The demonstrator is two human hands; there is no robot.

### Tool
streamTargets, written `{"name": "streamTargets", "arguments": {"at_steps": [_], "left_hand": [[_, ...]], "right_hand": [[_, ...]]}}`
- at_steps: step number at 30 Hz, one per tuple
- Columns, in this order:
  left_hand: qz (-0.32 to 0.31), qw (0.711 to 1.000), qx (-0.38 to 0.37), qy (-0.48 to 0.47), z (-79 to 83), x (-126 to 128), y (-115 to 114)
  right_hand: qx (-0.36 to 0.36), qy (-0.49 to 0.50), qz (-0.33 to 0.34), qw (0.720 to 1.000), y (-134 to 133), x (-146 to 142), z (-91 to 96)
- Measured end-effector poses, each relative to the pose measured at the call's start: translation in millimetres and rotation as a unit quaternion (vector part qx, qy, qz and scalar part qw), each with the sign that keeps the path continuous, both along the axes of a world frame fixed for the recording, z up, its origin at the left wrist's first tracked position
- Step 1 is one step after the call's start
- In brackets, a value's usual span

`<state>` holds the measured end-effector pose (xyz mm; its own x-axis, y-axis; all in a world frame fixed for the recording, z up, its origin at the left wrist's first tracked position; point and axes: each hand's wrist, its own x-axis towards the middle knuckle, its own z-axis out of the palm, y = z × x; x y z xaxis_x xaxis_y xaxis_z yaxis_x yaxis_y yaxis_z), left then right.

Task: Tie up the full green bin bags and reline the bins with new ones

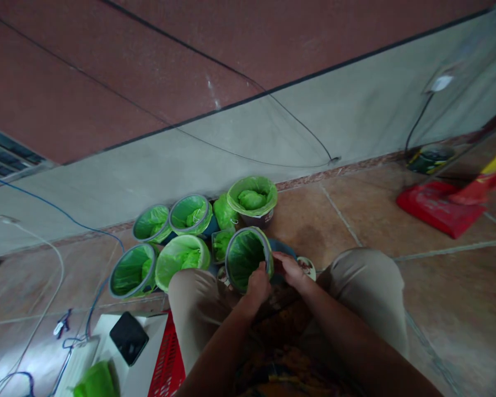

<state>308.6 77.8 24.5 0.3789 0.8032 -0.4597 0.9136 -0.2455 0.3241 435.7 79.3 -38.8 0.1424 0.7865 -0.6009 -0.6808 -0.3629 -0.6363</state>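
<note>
Brown tiled floor [326,215], crossed by pale grout lines.
Several green-lined bins [183,262], a red dustpan [440,207] and a dark container [430,160] (this one near the wall [367,110]) rest directly on it.

Blue container [284,247] mostly hidden (behind the lined bin [268,250]), window [8,155] cut off.
</note>
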Motion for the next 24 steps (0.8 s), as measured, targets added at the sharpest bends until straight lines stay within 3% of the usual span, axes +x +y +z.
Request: {"name": "streamTargets", "arguments": {"at_steps": [5,14,24], "left_hand": [[-0.015,1.000,-0.014,-0.006,-2.7,-0.9,-9.6],[-0.029,0.999,-0.044,-0.005,2.6,1.3,-14.0],[-0.032,0.998,-0.046,-0.016,-6.2,-6.5,-24.9]], "right_hand": [[-0.011,0.017,-0.061,0.998,6.0,7.8,3.7],[-0.024,-0.011,-0.073,0.997,4.7,9.0,-0.6],[-0.031,-0.007,-0.107,0.994,11.9,11.8,-10.0]]}}
